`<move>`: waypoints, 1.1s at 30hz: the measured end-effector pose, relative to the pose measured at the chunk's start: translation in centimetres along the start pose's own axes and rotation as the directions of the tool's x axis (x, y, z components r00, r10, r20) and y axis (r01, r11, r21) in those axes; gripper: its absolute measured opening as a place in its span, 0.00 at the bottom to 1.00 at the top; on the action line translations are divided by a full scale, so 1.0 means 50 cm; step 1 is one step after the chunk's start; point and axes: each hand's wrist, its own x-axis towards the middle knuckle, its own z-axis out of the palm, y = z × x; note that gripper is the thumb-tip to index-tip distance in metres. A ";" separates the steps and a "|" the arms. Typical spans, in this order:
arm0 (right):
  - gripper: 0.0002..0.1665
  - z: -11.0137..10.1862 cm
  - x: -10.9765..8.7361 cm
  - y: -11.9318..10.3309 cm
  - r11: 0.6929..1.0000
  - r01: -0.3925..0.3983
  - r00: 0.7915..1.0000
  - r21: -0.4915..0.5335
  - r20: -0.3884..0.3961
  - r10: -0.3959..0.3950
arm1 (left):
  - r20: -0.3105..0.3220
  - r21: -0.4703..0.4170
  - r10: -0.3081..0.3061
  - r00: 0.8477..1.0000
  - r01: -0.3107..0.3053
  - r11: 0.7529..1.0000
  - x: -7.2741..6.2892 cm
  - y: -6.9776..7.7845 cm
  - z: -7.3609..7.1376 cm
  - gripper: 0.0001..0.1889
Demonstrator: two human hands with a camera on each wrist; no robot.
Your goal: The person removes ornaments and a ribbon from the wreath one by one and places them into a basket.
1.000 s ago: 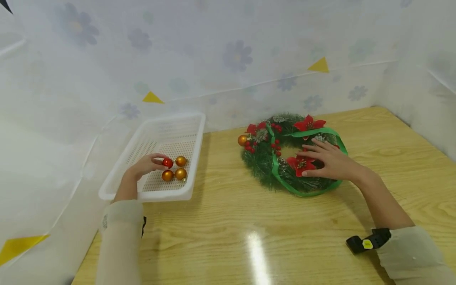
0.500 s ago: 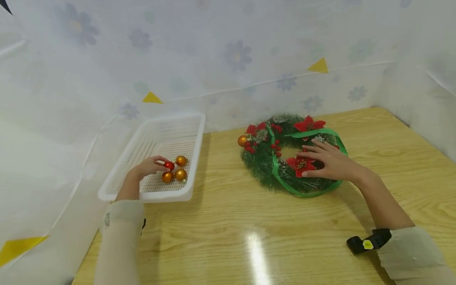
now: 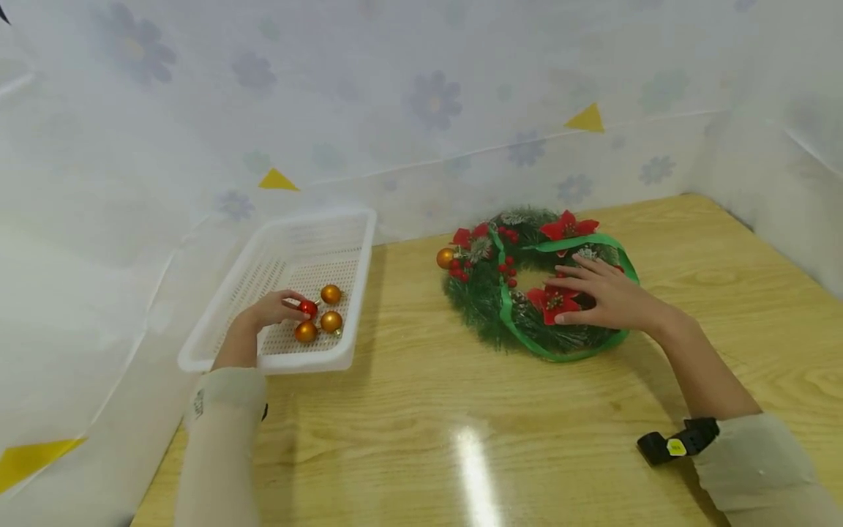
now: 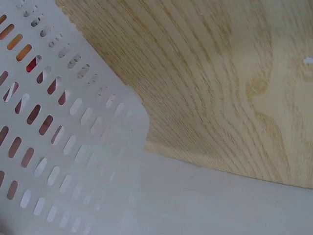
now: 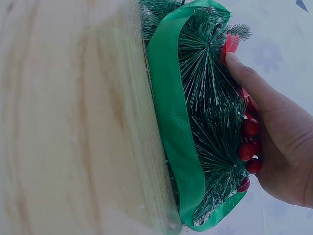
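Note:
My left hand (image 3: pixel 271 310) reaches over the near left side of the white basket (image 3: pixel 232 287), its thumb and fingers pinching a shiny red bauble (image 3: pixel 307 309). Close around that one lie three gold baubles (image 3: pixel 331 322) on the basket floor. On the right, my right hand (image 3: pixel 615 301) rests on a green wreath (image 3: pixel 484 311) with its fingers spread over a red poinsettia (image 3: pixel 552 301). In the right wrist view, the thumb lies by a red petal and red berries (image 5: pixel 250 147) sit beside the palm. The left wrist view hides the left hand behind the basket's slotted wall.
A green ribbon (image 3: pixel 510 311) loops across the wreath and hangs along its near edge. One gold bauble (image 3: pixel 446 258) sits at the wreath's left side. The wooden table (image 3: pixel 395 410) ends at a white flower-print sheet (image 3: pixel 421 95) at the back.
My left hand has shifted the red bauble slightly toward the basket's near side, and the nearest gold bauble has moved the same way. The right hand stays put on the wreath.

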 end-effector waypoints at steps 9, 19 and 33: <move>0.39 0.001 0.001 0.001 1.000 0.005 1.000 -0.006 0.002 -0.005 | 0.005 0.005 0.028 1.000 -0.028 1.000 -0.008 -0.001 0.000 0.25; 0.39 0.000 0.002 0.000 1.000 0.011 1.000 -0.017 0.000 -0.011 | 0.061 -0.087 0.073 0.995 -0.068 0.994 -0.012 0.002 -0.009 0.34; 0.40 -0.002 0.001 0.000 1.000 0.001 1.000 -0.014 0.005 -0.001 | -0.057 -0.075 0.229 0.972 -0.233 0.970 -0.013 0.132 -0.038 0.35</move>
